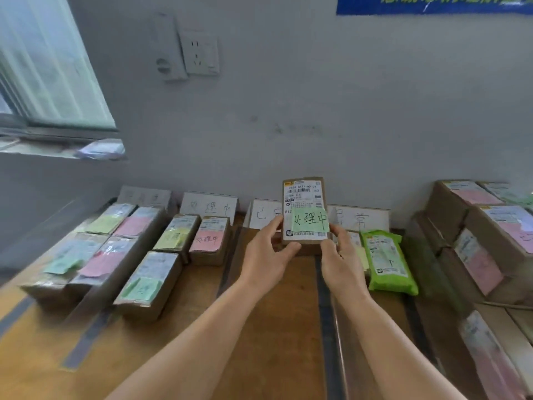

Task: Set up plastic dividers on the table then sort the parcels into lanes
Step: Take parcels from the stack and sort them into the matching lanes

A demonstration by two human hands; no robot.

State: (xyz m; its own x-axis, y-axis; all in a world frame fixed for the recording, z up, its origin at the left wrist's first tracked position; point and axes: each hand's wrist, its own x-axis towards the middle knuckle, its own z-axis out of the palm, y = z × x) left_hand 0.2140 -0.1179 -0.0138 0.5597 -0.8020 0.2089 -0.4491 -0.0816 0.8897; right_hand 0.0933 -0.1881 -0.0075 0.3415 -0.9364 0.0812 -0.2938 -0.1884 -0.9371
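I hold a small cardboard parcel (304, 197) upright over the middle lane, its shipping label and green handwritten note facing me. My left hand (268, 255) grips its lower left edge and my right hand (341, 262) its lower right edge. Clear plastic dividers (324, 307) run front to back across the wooden table (271, 327), splitting it into lanes. Several boxed parcels (150, 281) with pink, green and yellow notes lie in the left lanes. A green bagged parcel (386, 261) lies in the lane right of my hands.
White paper signs (209, 206) with handwritten characters lean on the wall at the head of each lane. A stack of unsorted cardboard parcels (487, 241) fills the right side. A wall socket (199, 53) and a window (43, 67) are above.
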